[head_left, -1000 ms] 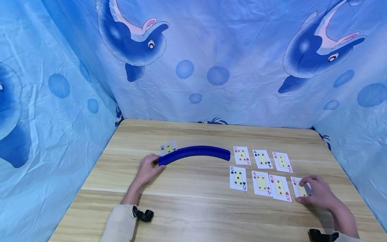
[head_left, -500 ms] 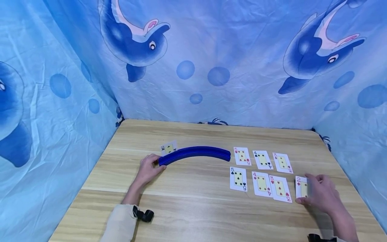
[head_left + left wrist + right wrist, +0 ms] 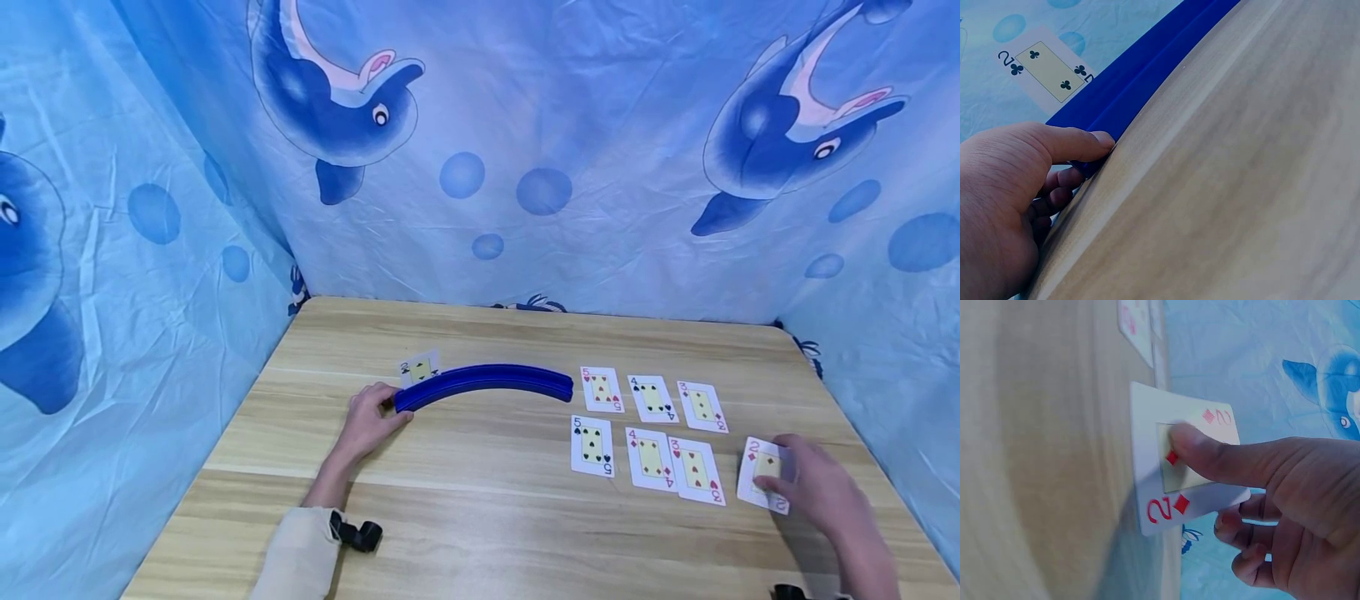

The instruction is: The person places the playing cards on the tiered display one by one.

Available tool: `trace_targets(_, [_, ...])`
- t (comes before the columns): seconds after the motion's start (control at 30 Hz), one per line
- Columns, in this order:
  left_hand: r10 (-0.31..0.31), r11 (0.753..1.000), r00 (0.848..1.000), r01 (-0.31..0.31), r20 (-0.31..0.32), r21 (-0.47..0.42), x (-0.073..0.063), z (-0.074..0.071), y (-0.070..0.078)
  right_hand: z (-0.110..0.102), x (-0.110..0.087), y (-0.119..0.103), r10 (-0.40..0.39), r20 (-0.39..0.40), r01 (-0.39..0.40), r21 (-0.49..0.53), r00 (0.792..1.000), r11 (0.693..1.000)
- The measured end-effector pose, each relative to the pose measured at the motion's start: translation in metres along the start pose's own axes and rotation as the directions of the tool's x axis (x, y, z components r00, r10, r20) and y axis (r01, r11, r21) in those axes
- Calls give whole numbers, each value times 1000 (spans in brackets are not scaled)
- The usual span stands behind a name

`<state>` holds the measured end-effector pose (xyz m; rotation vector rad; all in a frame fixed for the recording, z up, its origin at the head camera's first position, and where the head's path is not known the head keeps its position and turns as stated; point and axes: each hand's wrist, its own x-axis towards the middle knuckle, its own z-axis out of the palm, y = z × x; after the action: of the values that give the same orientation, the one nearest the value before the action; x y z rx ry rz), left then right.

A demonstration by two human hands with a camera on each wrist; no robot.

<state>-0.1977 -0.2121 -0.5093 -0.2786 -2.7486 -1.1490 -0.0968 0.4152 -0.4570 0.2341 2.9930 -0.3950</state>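
Observation:
My left hand [image 3: 369, 423] grips the left end of a curved blue card holder [image 3: 487, 379], thumb on the near side. A two of clubs [image 3: 1044, 72] stands upright in the holder near that end. At the right, my right hand [image 3: 823, 483] pinches a two of diamonds [image 3: 1191, 462], thumb across its face and fingers behind. The card is tilted, face toward me. Left of it on the table lie the three of hearts [image 3: 697, 471], four of diamonds [image 3: 650, 460] and five of spades [image 3: 592, 447].
Behind that row lie a five of hearts [image 3: 602, 389], a four of spades [image 3: 652, 398] and a three of diamonds [image 3: 702, 406]. A blue dolphin-print curtain [image 3: 495, 125] encloses the wooden table [image 3: 487, 525] at its back and sides.
My right hand has drawn the two of diamonds slightly right, away from the three of hearts, and picked it up with the thumb on its face. The left hand keeps its grip.

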Motion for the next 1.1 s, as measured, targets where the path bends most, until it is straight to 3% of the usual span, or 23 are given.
trace_targets(0.13, [0, 1000, 1000, 0, -2, 2, 0, 0, 1, -6, -2, 2, -58, -73, 59, 10, 996, 998])
trace_targets(0.4, [-10, 1000, 1000, 10, 1, 1, 0, 0, 1, -11, -5, 4, -99, -188, 102, 7, 977, 995])
trace_targets(0.77, [-1, 1000, 1000, 1, -3, 4, 0, 0, 0, -16, -13, 6, -144, -221, 163, 71, 964, 984])
trace_targets(1.1, [-11, 1000, 1000, 11, 4, 5, 1, 1, -2, -20, -14, -2, -203, -306, 237, 78, 930, 968])
